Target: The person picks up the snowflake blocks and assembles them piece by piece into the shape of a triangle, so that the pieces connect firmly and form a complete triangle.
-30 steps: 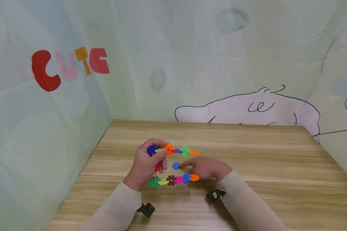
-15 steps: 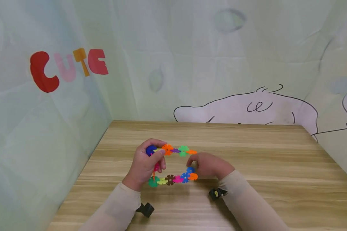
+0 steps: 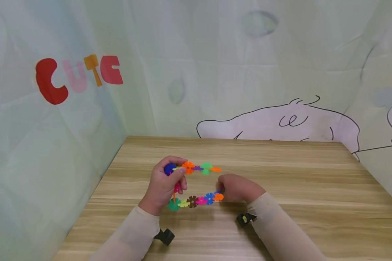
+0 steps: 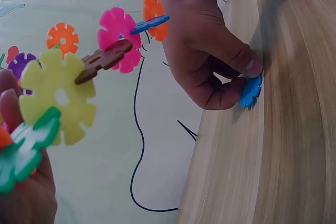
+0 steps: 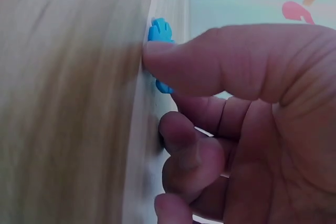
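My left hand (image 3: pixel 164 185) grips a bent chain of interlocked plastic snowflake discs (image 3: pixel 192 201) between thumb and fingers. One run of it ends in an orange disc (image 3: pixel 216 169) on the far side; the near run ends in another orange disc (image 3: pixel 218 197). Thumb and index finger of my right hand (image 3: pixel 240 186) pinch a loose blue snowflake disc (image 4: pixel 251 92) down at the tabletop. The thumb covers its middle in the right wrist view, leaving parts of the blue disc (image 5: pixel 160 30) showing. Some of the chain is hidden behind my left fingers.
A wood-grain table (image 3: pixel 313 203) extends around both hands. Printed fabric walls stand at its back and left, with colourful letters (image 3: pixel 111 69) on the left one. Black wrist cameras (image 3: pixel 164 236) hang under both sleeves.
The right hand has drawn the blue disc rightward along the table from inside the chain's bend, and now pinches it beside the near run's end. The left hand has stayed almost still.
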`<action>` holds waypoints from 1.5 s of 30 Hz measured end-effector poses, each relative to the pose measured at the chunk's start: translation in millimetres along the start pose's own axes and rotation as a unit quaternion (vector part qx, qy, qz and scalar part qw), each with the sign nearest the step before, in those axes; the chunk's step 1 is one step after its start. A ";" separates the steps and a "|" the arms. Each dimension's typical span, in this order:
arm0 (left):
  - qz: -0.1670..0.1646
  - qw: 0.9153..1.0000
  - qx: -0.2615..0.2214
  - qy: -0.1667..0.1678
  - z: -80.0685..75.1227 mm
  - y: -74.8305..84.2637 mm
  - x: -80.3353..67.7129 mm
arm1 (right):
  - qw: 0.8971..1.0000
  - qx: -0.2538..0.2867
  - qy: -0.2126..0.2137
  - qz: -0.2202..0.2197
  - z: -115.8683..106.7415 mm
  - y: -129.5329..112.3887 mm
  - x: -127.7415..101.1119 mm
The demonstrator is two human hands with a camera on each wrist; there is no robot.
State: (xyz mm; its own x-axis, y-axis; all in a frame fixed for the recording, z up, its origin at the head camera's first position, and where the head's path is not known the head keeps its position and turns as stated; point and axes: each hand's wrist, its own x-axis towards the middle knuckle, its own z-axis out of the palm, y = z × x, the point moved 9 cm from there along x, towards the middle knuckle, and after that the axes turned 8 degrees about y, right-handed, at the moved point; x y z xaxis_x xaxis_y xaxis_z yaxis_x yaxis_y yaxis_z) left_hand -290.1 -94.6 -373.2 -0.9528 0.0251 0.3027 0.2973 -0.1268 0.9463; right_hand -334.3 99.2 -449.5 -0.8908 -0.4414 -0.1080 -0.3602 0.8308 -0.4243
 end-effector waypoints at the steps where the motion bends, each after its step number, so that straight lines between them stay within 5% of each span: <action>1: 0.001 1.000 -0.001 -0.001 0.1 0.3 0.0 | 1.000 -0.001 0.001 0.001 -0.6 -0.1 -0.1; 19: -0.005 1.000 0.005 0.008 -2.9 -1.8 1.0 | 1.000 0.024 0.000 -0.012 -1.4 1.3 2.3; 23: 0.000 1.000 0.003 0.015 -4.9 -1.1 0.8 | 0.996 0.084 0.014 -0.004 -11.6 5.8 3.8; 26: 0.009 1.000 0.000 0.022 -6.8 0.1 0.9 | 0.980 0.186 0.068 -0.007 -34.6 9.7 3.3; 31: 0.032 0.999 -0.014 0.033 -10.0 3.1 1.2 | 0.920 0.338 0.185 -0.076 -82.4 5.8 -9.2; 34: 0.040 0.998 -0.024 0.037 -11.1 3.9 1.1 | 0.897 0.377 0.202 -0.116 -95.5 -1.7 -17.1; 39: 0.049 0.997 -0.038 0.042 -11.9 5.6 0.8 | 0.876 0.418 0.182 -0.159 -100.5 -19.4 -26.1; 45: 0.059 0.996 -0.056 0.043 -10.4 8.7 -0.2 | 0.868 0.426 0.184 -0.176 -100.9 -30.5 -31.5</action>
State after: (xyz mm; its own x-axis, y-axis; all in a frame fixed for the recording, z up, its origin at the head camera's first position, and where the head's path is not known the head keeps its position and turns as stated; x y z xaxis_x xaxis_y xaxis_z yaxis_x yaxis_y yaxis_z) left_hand -288.0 -106.0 -366.2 -0.9148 -0.0811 0.3957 0.4033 -0.2345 0.8845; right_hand -323.2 122.0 -342.5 -0.8513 -0.3495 0.3914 -0.4322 0.0441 -0.9007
